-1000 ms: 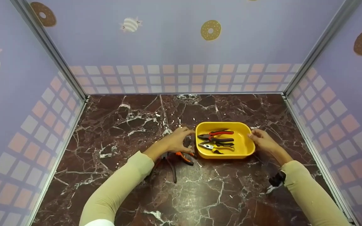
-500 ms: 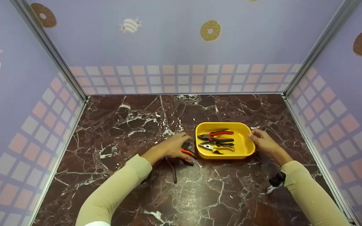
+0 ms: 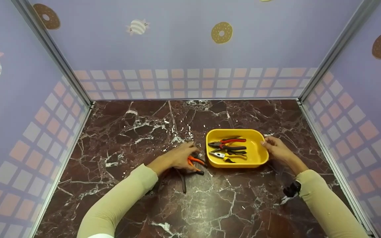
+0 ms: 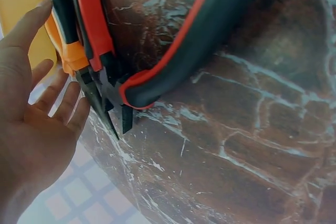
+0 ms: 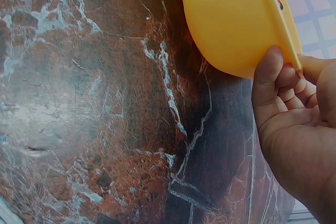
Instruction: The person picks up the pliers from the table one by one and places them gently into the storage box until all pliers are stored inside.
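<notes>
My left hand [image 3: 180,158] is over long-nose pliers with orange-and-black handles [image 3: 195,161], lying on the dark marbled table. The left wrist view shows its fingers fairly straight beside these pliers, the thumb tip right at one handle. Close by lie larger pliers with red-and-black handles [image 4: 178,56], their handles spread; in the head view the hand and sleeve partly cover them. On the right, my right hand [image 3: 278,150] pinches the rim of a yellow plastic box [image 3: 236,165] between thumb and fingers. Inside it lie red-and-black pliers [image 3: 233,140] and yellow-and-black pliers [image 3: 238,155], among other dark handles.
Lilac walls [image 3: 177,49] with printed donuts and a checked band enclose the table [image 3: 210,208] at the back and sides. Metal corner posts [image 3: 332,49] stand at the back corners. A small black device [image 3: 291,189] sits at the right wrist.
My left hand has moved down and slightly left from beside the box, settling over the orange-handled pliers. The right hand stays on the box rim, and the box has hardly moved.
</notes>
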Motion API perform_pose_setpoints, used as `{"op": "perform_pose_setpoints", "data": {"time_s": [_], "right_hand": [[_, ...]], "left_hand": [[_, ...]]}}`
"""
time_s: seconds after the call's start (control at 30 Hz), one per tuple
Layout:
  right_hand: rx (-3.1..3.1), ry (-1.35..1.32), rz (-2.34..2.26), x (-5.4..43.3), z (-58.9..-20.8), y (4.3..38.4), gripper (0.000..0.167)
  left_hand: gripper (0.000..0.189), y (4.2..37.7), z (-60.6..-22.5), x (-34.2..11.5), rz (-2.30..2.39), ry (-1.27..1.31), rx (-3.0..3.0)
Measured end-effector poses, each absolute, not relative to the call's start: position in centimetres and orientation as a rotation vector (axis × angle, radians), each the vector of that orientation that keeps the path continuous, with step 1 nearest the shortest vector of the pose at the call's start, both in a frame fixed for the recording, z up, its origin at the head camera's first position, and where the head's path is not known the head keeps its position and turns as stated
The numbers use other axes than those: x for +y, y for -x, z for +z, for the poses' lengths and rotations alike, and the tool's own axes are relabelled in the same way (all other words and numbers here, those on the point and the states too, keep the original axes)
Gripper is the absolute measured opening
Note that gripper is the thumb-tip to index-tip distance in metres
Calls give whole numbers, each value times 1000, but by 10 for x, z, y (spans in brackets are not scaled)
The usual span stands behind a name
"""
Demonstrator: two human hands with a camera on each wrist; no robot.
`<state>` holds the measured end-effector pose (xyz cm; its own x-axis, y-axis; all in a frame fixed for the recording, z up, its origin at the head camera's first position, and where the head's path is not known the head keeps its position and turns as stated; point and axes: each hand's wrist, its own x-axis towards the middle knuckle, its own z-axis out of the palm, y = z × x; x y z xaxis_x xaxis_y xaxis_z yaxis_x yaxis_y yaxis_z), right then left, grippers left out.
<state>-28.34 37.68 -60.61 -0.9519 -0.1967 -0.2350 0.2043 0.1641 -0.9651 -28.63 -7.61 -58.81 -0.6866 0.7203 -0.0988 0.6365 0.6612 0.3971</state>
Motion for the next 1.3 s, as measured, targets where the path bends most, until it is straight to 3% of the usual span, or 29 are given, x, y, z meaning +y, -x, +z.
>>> {"op": "perform_pose_setpoints", "data": {"time_s": [0.73, 1.3], "right_hand": [[2156, 8, -1850, 377, -609, 284, 16], [2183, 31, -1829, 377, -607, 284, 18]], "left_hand": [[55, 289, -592, -75, 311, -1153, 2617], [57, 290, -597, -78, 354, -1216, 2618]]}}
